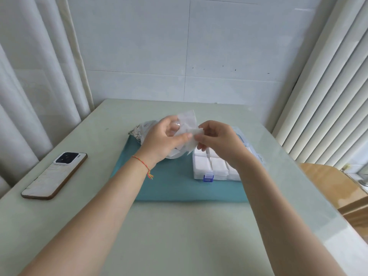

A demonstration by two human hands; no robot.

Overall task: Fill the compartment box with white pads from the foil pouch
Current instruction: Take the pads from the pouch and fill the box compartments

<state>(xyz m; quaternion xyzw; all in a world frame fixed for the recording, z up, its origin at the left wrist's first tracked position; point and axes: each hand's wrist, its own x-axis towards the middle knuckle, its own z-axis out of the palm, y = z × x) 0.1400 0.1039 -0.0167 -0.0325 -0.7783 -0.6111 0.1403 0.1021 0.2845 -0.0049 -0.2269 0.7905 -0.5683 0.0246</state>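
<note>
Above the teal mat, my left hand (163, 139) grips a loose bunch of white pads (189, 121), thumb pressed on top. My right hand (218, 142) pinches the edge of one pad at the front of that bunch. The foil pouch (141, 130) lies crumpled behind my left hand, mostly hidden by it. The clear compartment box (207, 166) with a blue latch sits on the mat under my right hand; the compartments I can see hold white pads. Its far part is hidden by my right hand.
A teal mat (169, 186) covers the middle of the pale green table (179, 236). A phone (54, 175) lies face down at the left. Curtains hang on the left, blinds on the right, and a wooden surface (334, 188) stands past the right edge.
</note>
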